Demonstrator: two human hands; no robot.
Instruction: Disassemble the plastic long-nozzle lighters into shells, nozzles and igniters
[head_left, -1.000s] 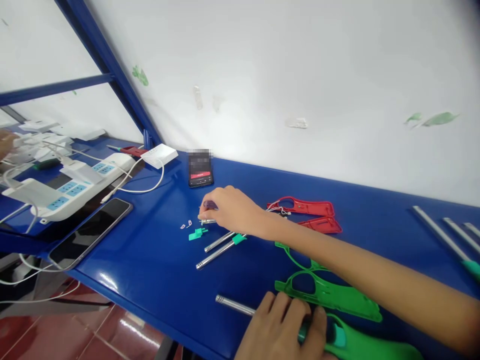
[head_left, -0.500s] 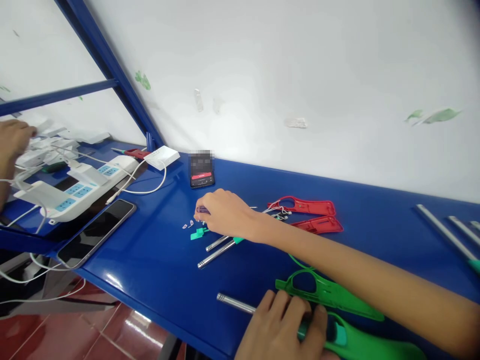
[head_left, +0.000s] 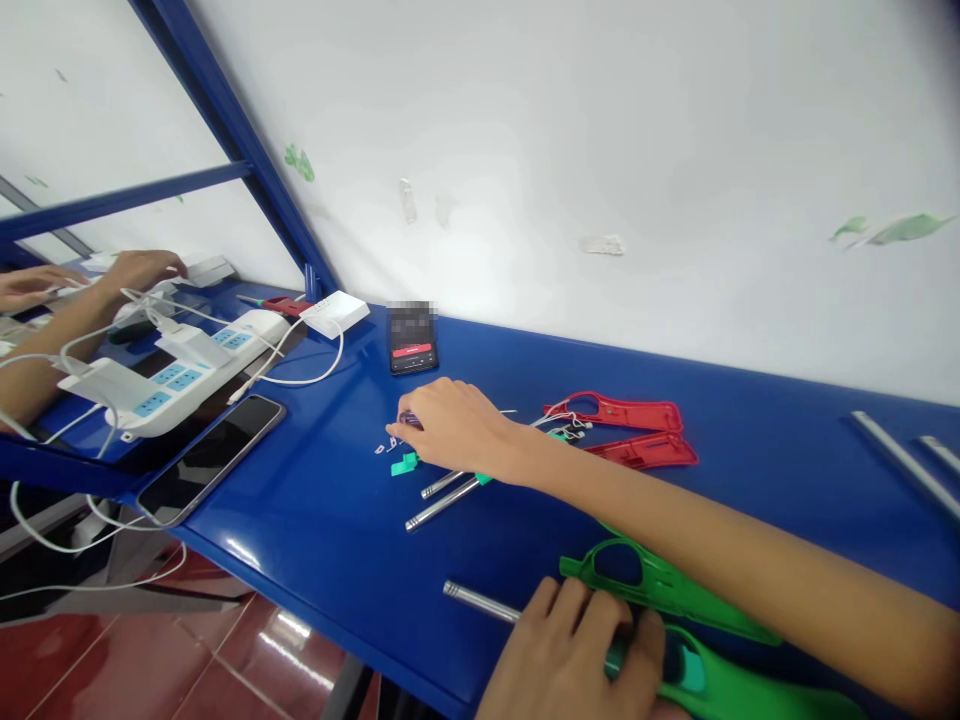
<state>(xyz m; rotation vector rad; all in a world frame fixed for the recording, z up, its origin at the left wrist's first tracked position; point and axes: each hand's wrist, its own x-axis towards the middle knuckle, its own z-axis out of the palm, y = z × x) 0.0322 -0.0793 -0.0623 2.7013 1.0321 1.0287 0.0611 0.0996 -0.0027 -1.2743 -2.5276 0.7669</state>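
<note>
At the bottom, my left hand (head_left: 566, 650) is closed around a green long-necked gas lighter (head_left: 750, 685); a metal tube (head_left: 480, 600) sticks out to its left. Beside it lies a green casing half (head_left: 675, 590), partly under my right forearm. Over the middle of the bench my right hand (head_left: 450, 425) has its fingers bent together, and a small purplish part (head_left: 409, 418) shows between them. Whether the fingers grip it is unclear. Near those fingertips are tiny pale pieces (head_left: 379, 450) and a small green plastic part (head_left: 405, 464).
Metal tubes (head_left: 442, 503), white wires (head_left: 574, 425) and two red casing halves (head_left: 634, 412) lie around my right arm. A phone (head_left: 414, 340) leans at the back; another (head_left: 214, 460) lies left by a power strip (head_left: 202, 370). Another person's arm (head_left: 82, 335) reaches past the blue frame. More tubes (head_left: 900, 460) lie right.
The view has shifted slightly, moving everything a little to the right. My two hands keep nearly the same pose. At the left, more of another person's arms and hands has come into view.
</note>
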